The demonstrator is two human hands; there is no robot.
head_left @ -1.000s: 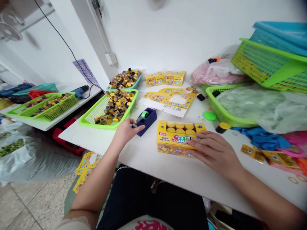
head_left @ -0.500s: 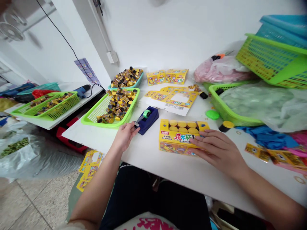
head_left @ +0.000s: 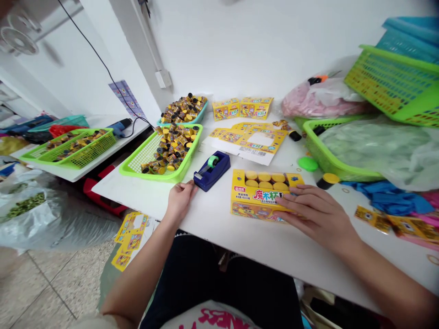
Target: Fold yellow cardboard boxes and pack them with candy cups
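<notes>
A yellow display box (head_left: 255, 208) stands on the white table, its opening showing rows of yellow round lids (head_left: 265, 181). My right hand (head_left: 313, 212) holds the box at its right front corner, fingers long against the front face. Left of it lies a dark blue tape dispenser (head_left: 216, 172) with a green-cored roll. My left hand (head_left: 181, 198) is closed in a pinch at the dispenser's near end, fingertips by its cutting edge. Anything between those fingertips is too small to make out.
Green basket (head_left: 135, 160) and a blue one behind hold small yellow-and-brown cups. Flat printed cartons (head_left: 252, 139) lie behind the dispenser; two assembled boxes (head_left: 255, 108) stand against the wall. At right are a basket with a plastic bag (head_left: 370, 141), a black cup with yellow lid (head_left: 328, 181) and blue cloth (head_left: 391, 198).
My left hand has drawn down and slightly toward me from the dispenser's cutting edge, its fingers more curled. My right hand stays on the box. The whole view has shifted slightly.
</notes>
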